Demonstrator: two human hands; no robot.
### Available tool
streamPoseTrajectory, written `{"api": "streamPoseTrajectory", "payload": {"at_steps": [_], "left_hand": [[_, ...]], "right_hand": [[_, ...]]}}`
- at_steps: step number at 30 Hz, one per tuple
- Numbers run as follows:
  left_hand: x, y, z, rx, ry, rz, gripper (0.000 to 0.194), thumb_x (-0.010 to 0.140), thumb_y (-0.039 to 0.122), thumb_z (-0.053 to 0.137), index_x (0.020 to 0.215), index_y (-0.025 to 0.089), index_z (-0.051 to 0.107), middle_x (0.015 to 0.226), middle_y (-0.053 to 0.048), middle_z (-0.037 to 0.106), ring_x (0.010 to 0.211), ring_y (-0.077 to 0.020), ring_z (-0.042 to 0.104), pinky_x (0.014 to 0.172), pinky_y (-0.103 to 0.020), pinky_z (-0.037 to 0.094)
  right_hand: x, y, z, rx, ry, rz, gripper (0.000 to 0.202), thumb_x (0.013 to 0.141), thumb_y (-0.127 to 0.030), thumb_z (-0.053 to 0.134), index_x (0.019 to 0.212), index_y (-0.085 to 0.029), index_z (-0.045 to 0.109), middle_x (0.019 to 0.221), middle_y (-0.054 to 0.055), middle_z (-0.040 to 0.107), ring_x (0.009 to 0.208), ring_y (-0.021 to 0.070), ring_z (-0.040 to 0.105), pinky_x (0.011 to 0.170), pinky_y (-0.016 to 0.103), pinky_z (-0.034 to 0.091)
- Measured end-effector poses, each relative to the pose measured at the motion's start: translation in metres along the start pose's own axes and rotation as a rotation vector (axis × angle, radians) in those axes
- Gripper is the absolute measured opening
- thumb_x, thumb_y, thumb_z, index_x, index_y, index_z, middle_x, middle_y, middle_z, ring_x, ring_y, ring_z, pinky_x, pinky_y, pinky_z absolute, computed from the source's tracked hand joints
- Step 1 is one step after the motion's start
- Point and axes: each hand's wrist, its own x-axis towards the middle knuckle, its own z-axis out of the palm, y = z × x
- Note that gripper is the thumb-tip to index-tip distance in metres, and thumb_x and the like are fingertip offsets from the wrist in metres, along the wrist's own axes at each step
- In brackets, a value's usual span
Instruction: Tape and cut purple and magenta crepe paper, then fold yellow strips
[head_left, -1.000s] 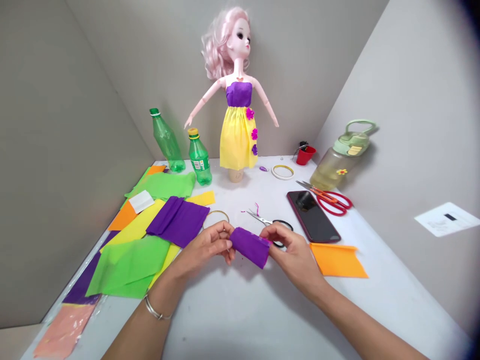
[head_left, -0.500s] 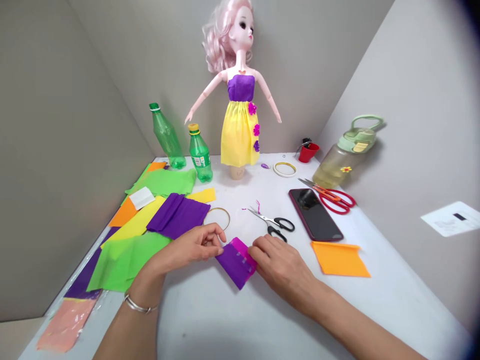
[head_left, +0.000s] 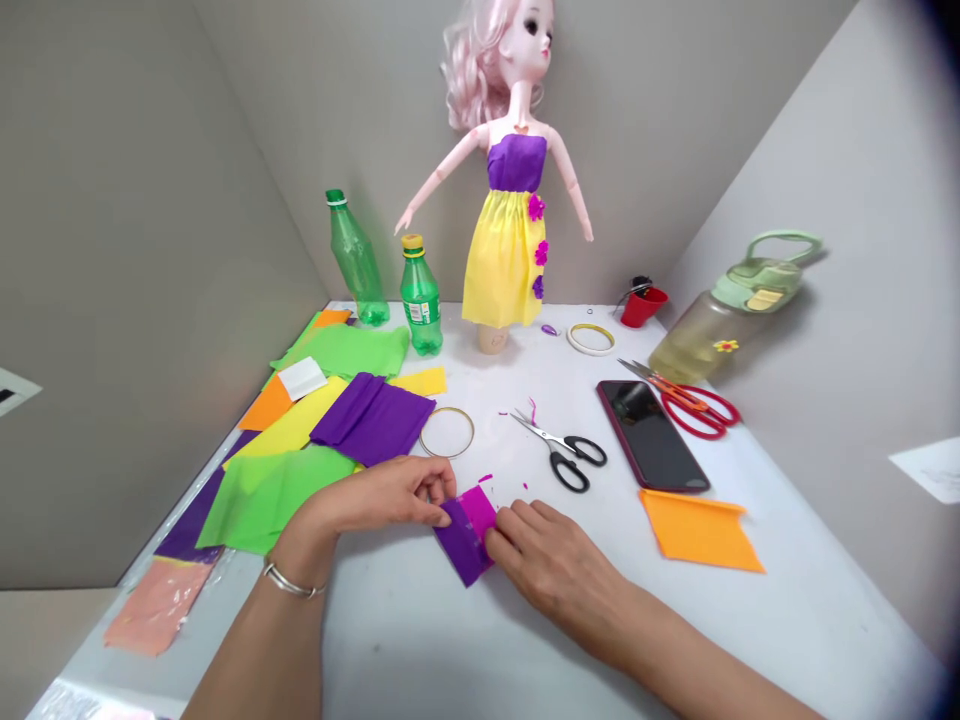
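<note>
A small purple and magenta piece of crepe paper [head_left: 461, 540] lies tilted on the table in front of me. My left hand [head_left: 401, 495] pinches its upper left edge between thumb and fingers. On the other side, my right hand [head_left: 555, 560] has its fingers closed on the magenta right edge. Pale marks run along the line where the two colours meet. Tiny magenta scraps [head_left: 486, 477] lie just beyond the paper. Small black-handled scissors [head_left: 562, 448], blades parted, rest beyond my right hand. A thin gold bangle [head_left: 448, 432] lies past my left fingers.
A doll [head_left: 506, 250] in a purple and yellow dress stands at the back. Left are folded coloured sheets [head_left: 375, 415] and green bottles [head_left: 421, 305]. Right are a phone [head_left: 652, 435], red-handled scissors [head_left: 697, 405], an orange sheet [head_left: 701, 530], a tape roll [head_left: 591, 339] and a water bottle [head_left: 724, 310].
The camera view has turned, so the background sits further right. Both hands keep their hold on the paper, which is slightly turned. The magenta scraps beyond it are now visible.
</note>
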Motion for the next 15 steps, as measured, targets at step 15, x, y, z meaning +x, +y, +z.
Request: {"api": "streamPoseTrajectory", "payload": {"at_steps": [15], "left_hand": [[-0.001, -0.0043, -0.0006, 0.104, 0.036, -0.014, 0.024, 0.073, 0.023, 0.065, 0.096, 0.022, 0.059, 0.078, 0.002, 0.06, 0.07, -0.0156, 0.054, 0.059, -0.024, 0.038]], "right_hand": [[-0.0029, -0.0025, 0.0068, 0.14, -0.001, 0.065, 0.018, 0.092, -0.004, 0.047, 0.083, -0.019, 0.051, 0.083, 0.003, 0.053, 0.071, 0.019, 0.042, 0.064, 0.034, 0.032]]}}
